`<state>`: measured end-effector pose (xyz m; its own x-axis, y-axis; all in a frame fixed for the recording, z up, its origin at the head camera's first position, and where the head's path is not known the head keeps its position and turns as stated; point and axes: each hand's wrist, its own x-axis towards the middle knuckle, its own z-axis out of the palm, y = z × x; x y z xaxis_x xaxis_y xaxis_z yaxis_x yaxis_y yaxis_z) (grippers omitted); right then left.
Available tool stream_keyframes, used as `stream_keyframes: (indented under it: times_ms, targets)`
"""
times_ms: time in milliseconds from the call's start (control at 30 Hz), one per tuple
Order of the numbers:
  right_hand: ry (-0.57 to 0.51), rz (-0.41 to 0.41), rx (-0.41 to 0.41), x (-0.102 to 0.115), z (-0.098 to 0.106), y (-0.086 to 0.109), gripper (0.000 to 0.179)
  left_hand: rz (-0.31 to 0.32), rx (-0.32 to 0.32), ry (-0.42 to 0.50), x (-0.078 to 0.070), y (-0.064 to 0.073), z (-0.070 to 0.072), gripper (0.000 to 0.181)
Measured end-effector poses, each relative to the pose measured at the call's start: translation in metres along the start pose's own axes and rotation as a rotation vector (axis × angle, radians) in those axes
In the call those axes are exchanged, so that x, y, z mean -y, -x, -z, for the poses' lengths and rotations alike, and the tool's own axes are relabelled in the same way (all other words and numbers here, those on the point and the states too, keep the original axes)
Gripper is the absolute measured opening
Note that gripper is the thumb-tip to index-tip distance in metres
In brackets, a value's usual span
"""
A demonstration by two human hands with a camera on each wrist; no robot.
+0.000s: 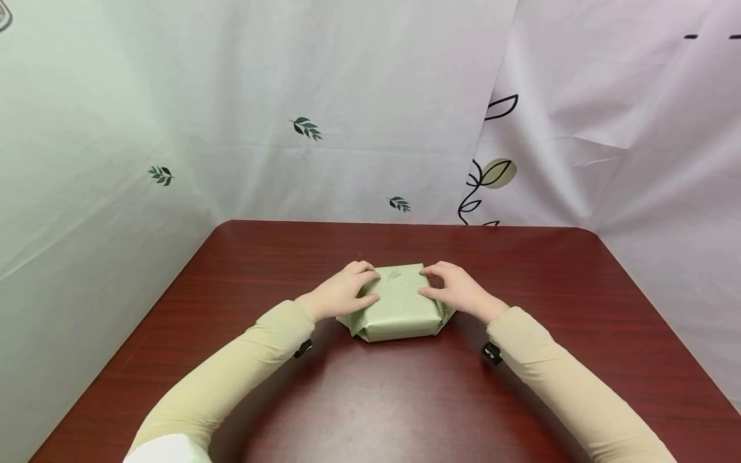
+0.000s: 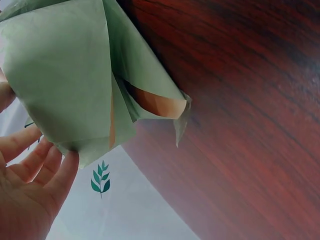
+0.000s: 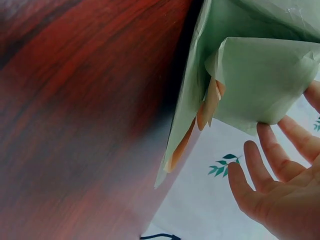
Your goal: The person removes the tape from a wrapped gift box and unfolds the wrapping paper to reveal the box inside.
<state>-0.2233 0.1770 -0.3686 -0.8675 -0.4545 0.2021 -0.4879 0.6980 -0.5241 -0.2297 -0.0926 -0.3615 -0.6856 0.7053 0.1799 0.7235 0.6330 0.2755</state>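
Observation:
A box-shaped package wrapped in pale green paper (image 1: 399, 299) sits on the table between my two hands. My left hand (image 1: 341, 289) holds its left side, with the thumb on the top near the front and the fingers at the far corner. At the opposite side my right hand (image 1: 460, 289) holds it, thumb and index finger on the top edge. Loose end flaps stick out at both sides; the left flap (image 2: 152, 95) gapes and shows an orange-brown inside. The right flap (image 3: 182, 125) also hangs partly unfolded. A small strip of clear tape (image 1: 394, 274) lies on the top.
The dark red wood-grain table (image 1: 370, 399) stretches around the package, with rounded far corners. White cloth (image 1: 359, 173) printed with leaves hangs behind it and along both sides. A black wrist strap piece (image 1: 492, 352) shows under the right sleeve.

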Motion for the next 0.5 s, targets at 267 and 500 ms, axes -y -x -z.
stream_keyframes:
  times_ms: [267, 500]
  targets:
    - [0.030, 0.040, 0.029, 0.0002, 0.0014, 0.0033, 0.039, -0.026, 0.034, -0.016, -0.0005, 0.0013, 0.0014, 0.050]
    - [0.069, 0.068, 0.035, 0.0052, 0.0044, 0.0073, 0.039, -0.033, 0.060, -0.004, -0.0004, 0.0001, 0.0024, 0.053]
